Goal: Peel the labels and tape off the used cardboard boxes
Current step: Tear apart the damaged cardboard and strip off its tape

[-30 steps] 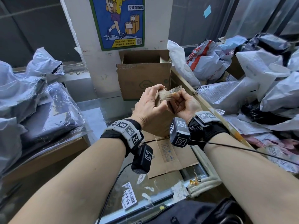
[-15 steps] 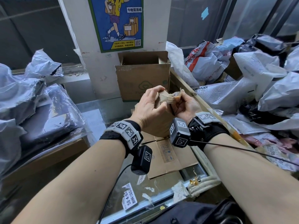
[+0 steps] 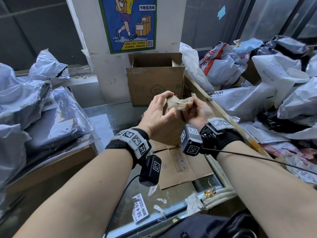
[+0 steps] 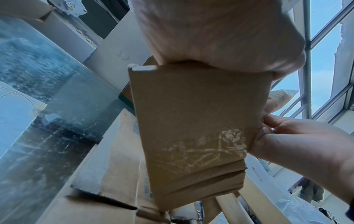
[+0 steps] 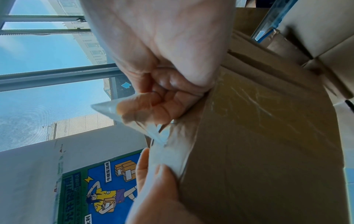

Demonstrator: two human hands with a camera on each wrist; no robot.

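My left hand (image 3: pixel 158 115) still grips the small box (image 3: pixel 173 107); right hand (image 3: pixel 197 111) pinches clear tape (image 3: pixel 186 100), now peeled further off its top

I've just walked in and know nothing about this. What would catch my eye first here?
Right in the middle, a left hand grips a small cardboard box while the right hand pinches a strip of clear tape peeling off its top edge. Behind stands an open carton under a blue poster, with heaps of grey mailing bags on both sides.

A glass counter (image 3: pixel 120 115) carries flattened cardboard (image 3: pixel 185 167) and torn labels (image 3: pixel 139 209).
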